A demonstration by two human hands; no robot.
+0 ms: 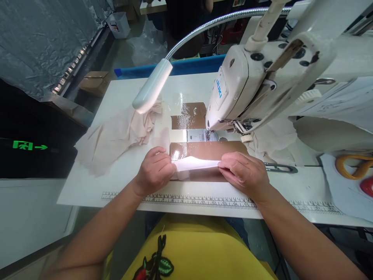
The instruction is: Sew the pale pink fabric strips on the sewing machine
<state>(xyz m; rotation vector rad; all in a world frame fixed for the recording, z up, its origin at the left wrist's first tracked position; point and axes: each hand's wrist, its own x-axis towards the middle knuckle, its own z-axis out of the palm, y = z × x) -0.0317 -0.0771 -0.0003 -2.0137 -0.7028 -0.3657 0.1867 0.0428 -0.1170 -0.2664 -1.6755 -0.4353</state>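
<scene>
Strip [196, 164] of pale cloth, right of a heaped pile [116, 136], is pinched at its ends by the left hand [154, 171] and the right hand [244, 173], held on the table [122, 93] just before the machine [233, 85], seemingly not yet stitched.

A garment sewing workshop: an industrial sewing machine [233, 89] stands on a white worktop [122, 97], with a gooseneck lamp [151, 87] to its left. Pale cloth [113, 136] lies heaped left of the machine, a printed measuring scale [204, 200] runs along the edge in front of it, and yellow-handled scissors [352, 165] lie to its right.
</scene>
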